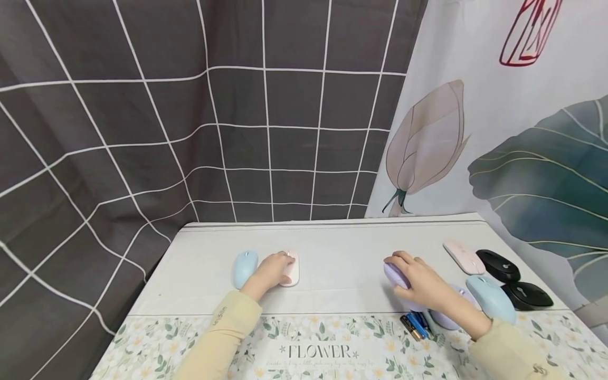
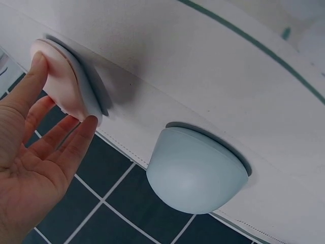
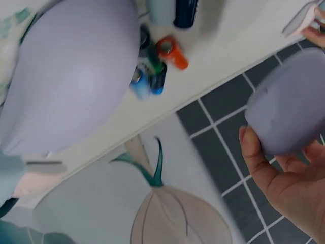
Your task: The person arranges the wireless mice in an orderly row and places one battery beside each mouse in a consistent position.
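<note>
A pink-and-white computer mouse [image 1: 294, 270] is on the white part of the table, and my left hand [image 1: 272, 272] grips it by its sides. In the left wrist view the thumb and fingertips hold the pink mouse [image 2: 60, 81] along its edges. A light blue mouse [image 1: 245, 269] sits just left of that hand. My right hand [image 1: 420, 281] holds a purple mouse [image 1: 395, 275], which appears raised off the table. The right wrist view shows the thumb on one side of the purple mouse [image 3: 289, 104]; the other fingers are partly hidden.
Beneath the right forearm lies a second purple mouse [image 1: 444, 320], beside several batteries [image 1: 417, 325]. Farther right are another light blue mouse [image 1: 491, 298], a pink mouse [image 1: 464, 257] and two black mice [image 1: 499, 265]. A flower-print cloth [image 1: 328, 364] covers the table's front. Curtains hang behind.
</note>
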Tool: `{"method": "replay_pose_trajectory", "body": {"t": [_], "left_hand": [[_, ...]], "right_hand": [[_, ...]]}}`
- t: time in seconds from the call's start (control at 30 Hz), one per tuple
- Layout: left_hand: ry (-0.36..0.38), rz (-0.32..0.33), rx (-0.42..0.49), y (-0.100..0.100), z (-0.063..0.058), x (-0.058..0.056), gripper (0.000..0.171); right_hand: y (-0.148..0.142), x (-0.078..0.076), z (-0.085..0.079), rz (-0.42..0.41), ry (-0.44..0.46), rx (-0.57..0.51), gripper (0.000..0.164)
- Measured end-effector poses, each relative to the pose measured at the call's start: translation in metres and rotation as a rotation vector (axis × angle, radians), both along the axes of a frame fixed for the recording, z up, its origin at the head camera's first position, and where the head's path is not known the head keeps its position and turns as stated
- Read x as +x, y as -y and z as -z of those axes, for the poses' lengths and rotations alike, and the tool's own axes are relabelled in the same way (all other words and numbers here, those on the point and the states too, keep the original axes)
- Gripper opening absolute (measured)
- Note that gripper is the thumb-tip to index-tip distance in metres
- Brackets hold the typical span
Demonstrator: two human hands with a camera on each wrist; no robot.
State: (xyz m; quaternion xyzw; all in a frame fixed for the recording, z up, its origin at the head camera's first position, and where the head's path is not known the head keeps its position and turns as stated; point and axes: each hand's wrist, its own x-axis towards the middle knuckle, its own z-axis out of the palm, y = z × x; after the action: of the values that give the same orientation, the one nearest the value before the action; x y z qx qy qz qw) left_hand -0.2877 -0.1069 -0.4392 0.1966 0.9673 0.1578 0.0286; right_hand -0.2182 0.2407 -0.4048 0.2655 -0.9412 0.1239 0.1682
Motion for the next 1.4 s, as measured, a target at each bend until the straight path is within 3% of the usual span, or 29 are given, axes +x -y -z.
{"method": "replay_pose_trajectory", "body": {"t": [0.27,0.87,1.1,1.4], "left_hand": [[-0.01,0.001,-0.012,0.002,0.002,-0.001,0.059],[0.005,0.001,-0.006,0.0,-0.002,0.001,0.059],[0.011,0.002,-0.02,-0.001,-0.005,0.001,0.058],[0.031,-0.016,-0.02,-0.006,-0.008,0.004,0.056]], "right_hand": [[0.024,-0.01,0.007,0.058,0.0,-0.054,0.052],[0.072,-0.037,0.012,0.089,0.132,-0.119,0.046],[0.088,-0.048,0.012,0.127,0.24,-0.149,0.048],[0.108,-0.063,0.015,0.151,0.365,-0.103,0.048]]}}
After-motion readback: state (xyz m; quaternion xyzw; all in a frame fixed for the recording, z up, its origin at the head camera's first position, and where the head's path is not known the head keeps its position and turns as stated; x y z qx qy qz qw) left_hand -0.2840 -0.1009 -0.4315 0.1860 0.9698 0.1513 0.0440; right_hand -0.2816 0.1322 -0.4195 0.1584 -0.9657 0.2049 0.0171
